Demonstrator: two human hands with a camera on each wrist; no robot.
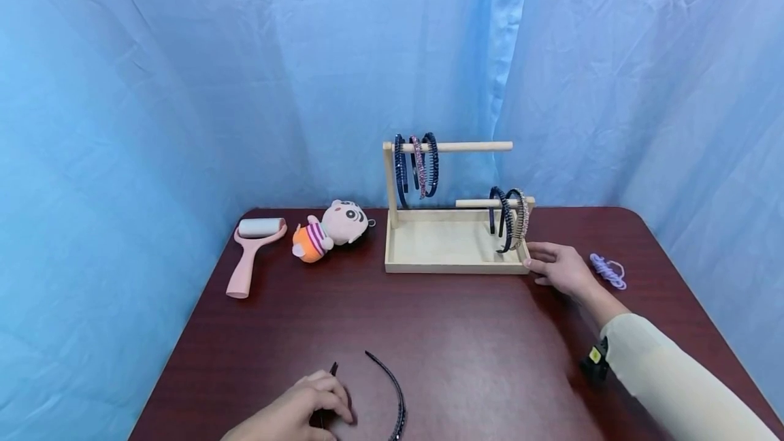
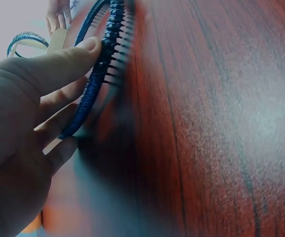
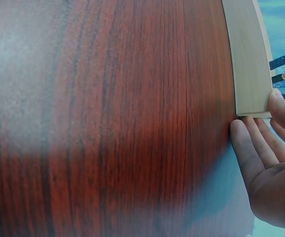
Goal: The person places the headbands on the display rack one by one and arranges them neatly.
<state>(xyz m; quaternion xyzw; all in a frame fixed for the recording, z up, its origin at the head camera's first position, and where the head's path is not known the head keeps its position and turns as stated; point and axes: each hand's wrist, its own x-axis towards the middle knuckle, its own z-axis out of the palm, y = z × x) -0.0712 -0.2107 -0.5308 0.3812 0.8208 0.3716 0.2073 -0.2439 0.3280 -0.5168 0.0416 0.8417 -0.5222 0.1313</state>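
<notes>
My left hand (image 1: 306,407) holds a dark, glittery toothed headband (image 1: 398,397) low over the near side of the table. In the left wrist view, the thumb presses one side of the headband (image 2: 100,64), with fingers behind it. My right hand (image 1: 560,267) grips the right front corner of a pale wooden headband rack (image 1: 453,268). Its thumb lies at the tray's rim in the right wrist view, and its fingers are against the end. Dark and pink headbands (image 1: 421,165) hang on the upper bar. Dark and pale beaded headbands (image 1: 520,220) hang on the lower one.
A pink lint roller (image 1: 243,267) lies at the table's far left, beside a plush toy (image 1: 333,229) with an orange bottom. A bundle of lilac cord (image 1: 608,271) is right of my right hand. Blue curtains (image 1: 367,73) surround the dark red table (image 1: 465,339).
</notes>
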